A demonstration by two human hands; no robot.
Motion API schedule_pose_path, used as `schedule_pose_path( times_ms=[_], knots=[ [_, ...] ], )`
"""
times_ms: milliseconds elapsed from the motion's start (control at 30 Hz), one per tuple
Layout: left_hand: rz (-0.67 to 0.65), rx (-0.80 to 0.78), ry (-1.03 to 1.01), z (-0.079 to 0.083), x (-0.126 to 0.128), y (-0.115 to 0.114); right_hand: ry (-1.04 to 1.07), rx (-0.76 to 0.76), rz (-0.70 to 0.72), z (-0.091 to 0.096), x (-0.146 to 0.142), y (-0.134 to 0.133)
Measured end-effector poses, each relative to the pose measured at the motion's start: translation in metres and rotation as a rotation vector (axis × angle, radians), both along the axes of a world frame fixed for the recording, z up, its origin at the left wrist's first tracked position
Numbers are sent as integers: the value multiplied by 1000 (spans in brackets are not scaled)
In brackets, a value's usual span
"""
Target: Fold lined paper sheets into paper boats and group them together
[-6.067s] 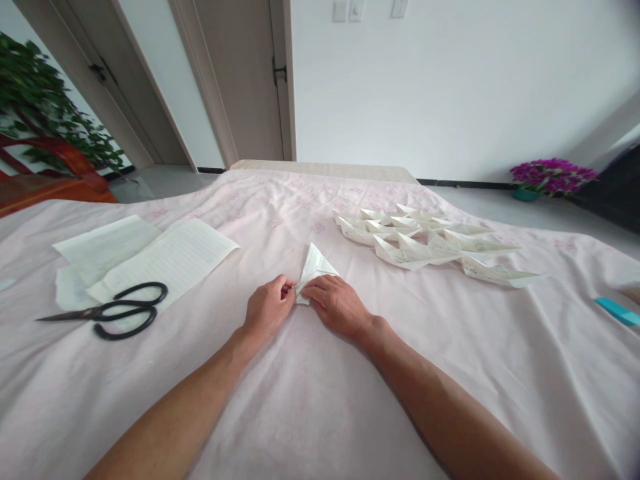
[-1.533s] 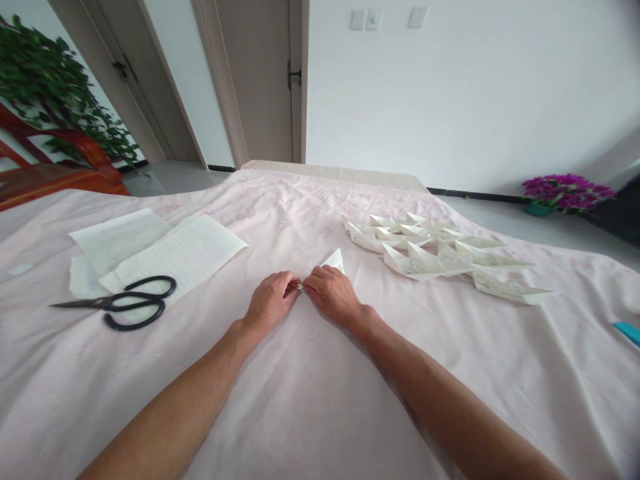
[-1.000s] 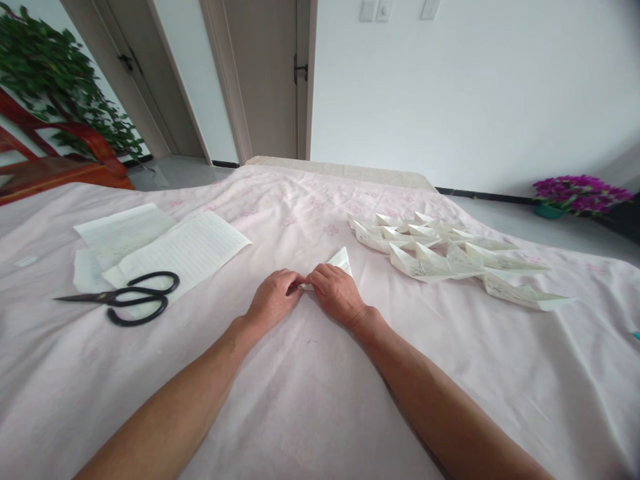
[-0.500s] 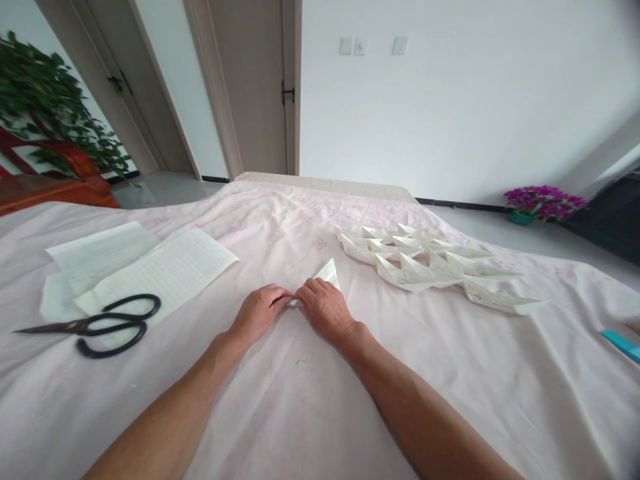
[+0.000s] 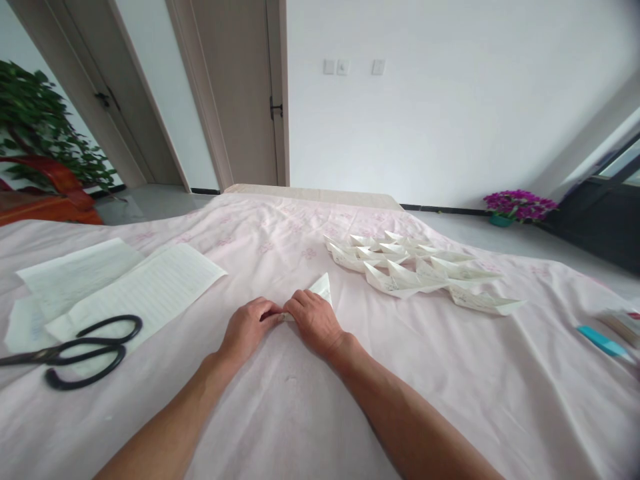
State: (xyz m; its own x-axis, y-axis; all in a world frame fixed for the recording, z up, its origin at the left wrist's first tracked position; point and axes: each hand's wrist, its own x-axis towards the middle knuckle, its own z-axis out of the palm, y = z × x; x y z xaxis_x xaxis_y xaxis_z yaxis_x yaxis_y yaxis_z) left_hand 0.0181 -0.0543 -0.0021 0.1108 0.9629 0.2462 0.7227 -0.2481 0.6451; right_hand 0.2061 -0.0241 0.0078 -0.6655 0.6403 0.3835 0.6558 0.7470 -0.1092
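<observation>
A small folded piece of paper (image 5: 323, 288) lies on the pink cloth, its pointed corner showing beyond my right hand (image 5: 313, 319). My right hand presses down over it with fingers curled together, hiding most of it. On the left, my left hand (image 5: 251, 327) pinches the paper's near left end between thumb and fingers. The two hands almost touch. To the right stand several folded paper boats (image 5: 400, 277) in rows, with handwriting on some of them.
Black-handled scissors (image 5: 90, 350) rest on loose lined sheets (image 5: 150, 283) at the left. A blue object (image 5: 603, 341) lies at the right beside a small stack (image 5: 623, 323). The flowered cloth (image 5: 280, 420) is wrinkled.
The view has turned slightly right and up, so things sit further left and lower. The stack at the right edge shows more. Both hands keep their hold on the folded paper.
</observation>
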Motion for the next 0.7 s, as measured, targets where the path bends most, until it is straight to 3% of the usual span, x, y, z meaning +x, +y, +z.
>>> schedule_pose_path(
  times_ms=[267,467,533,700],
  knots=[
    [31,-9,23,2,3,-1,23,-48,-125,-1,0,1],
    [29,41,99,2,3,-2,100,-103,-88,3,3,1],
    [31,55,123,2,2,-2,203,-94,-190,4,7,4],
    [27,61,149,3,2,-4,364,-47,-598,-7,32,21]
  ],
)
